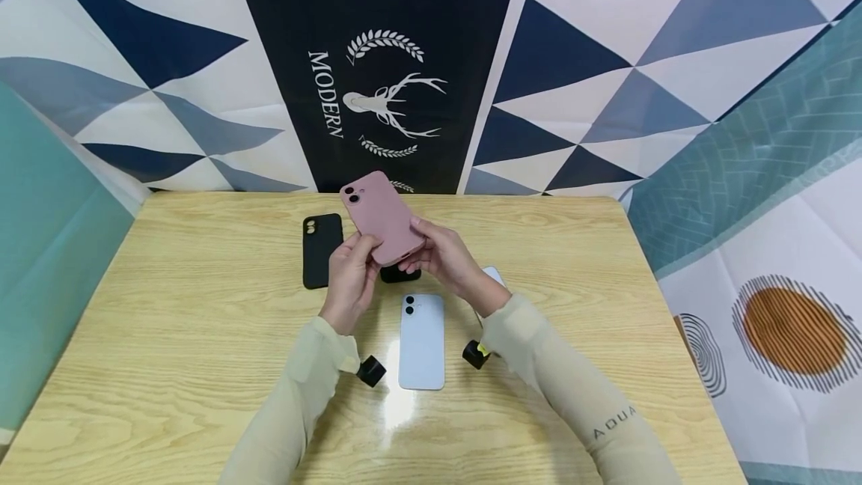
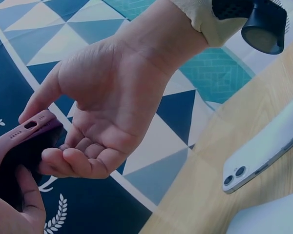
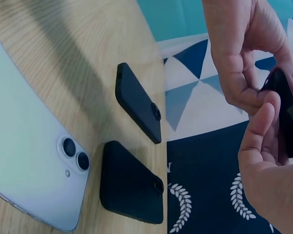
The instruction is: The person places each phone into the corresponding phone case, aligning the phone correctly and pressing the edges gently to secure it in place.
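A pink phone case [image 1: 380, 219] is held up above the far part of the table, tilted, its back with two dark camera circles facing the head camera. My left hand [image 1: 352, 275] pinches its lower left corner, thumb on the pink back. My right hand [image 1: 441, 254] grips the lower right edge, thumb on top and fingers beneath. In the left wrist view, the bottom edge of the pink case [image 2: 27, 126] shows a port opening, and its other side is dark. The right wrist view shows my left hand [image 3: 239, 53] and right hand [image 3: 273, 180] at the dark side.
A pale blue phone [image 1: 421, 343] lies face down between my forearms. Another pale phone [image 1: 494, 274] is partly hidden by my right wrist. A black phone case [image 1: 322, 251] lies left of my left hand; a second black case [image 1: 402, 274] is below the pink one. Behind the table [image 1: 202, 305] hangs patterned cloth.
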`<move>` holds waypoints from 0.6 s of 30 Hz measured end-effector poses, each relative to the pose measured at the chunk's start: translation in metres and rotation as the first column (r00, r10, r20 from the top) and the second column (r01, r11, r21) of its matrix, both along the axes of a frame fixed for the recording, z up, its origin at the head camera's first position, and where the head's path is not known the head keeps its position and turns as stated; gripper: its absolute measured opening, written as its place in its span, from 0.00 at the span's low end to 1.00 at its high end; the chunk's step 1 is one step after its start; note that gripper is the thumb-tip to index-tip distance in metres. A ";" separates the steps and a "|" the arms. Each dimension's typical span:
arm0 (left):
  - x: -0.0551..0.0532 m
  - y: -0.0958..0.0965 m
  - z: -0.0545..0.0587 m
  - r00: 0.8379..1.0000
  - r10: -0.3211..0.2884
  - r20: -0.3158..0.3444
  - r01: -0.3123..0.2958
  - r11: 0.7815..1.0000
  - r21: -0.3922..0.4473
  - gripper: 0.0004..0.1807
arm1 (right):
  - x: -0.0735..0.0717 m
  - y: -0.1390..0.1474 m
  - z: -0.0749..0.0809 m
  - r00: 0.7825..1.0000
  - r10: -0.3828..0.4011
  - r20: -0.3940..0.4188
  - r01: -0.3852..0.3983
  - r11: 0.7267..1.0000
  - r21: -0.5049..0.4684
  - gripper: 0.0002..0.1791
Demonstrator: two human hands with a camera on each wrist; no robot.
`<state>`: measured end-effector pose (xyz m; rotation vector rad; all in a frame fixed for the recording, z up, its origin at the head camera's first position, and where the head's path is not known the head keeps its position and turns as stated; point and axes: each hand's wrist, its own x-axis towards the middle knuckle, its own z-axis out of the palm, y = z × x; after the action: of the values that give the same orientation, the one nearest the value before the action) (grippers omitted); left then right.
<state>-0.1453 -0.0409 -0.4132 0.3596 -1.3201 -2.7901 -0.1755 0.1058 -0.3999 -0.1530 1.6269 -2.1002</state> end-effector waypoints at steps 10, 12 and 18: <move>0.001 -0.002 -0.001 0.998 -0.059 0.005 0.059 0.998 -0.030 0.16 | -0.009 0.001 0.000 0.998 -0.040 0.052 0.041 0.999 -0.023 0.26; 0.001 -0.002 0.000 0.998 -0.065 0.005 0.066 0.997 -0.030 0.16 | -0.012 0.000 0.000 0.997 -0.048 0.066 0.050 0.998 -0.028 0.26; 0.003 -0.004 0.000 0.994 -0.104 0.035 0.105 0.994 -0.040 0.12 | -0.018 0.002 0.000 0.993 -0.074 0.093 0.078 0.996 -0.037 0.21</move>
<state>-0.1425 -0.0453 -0.4135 0.3464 -1.4433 -2.8475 -0.1933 0.1079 -0.3998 -0.0078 1.5598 -2.1648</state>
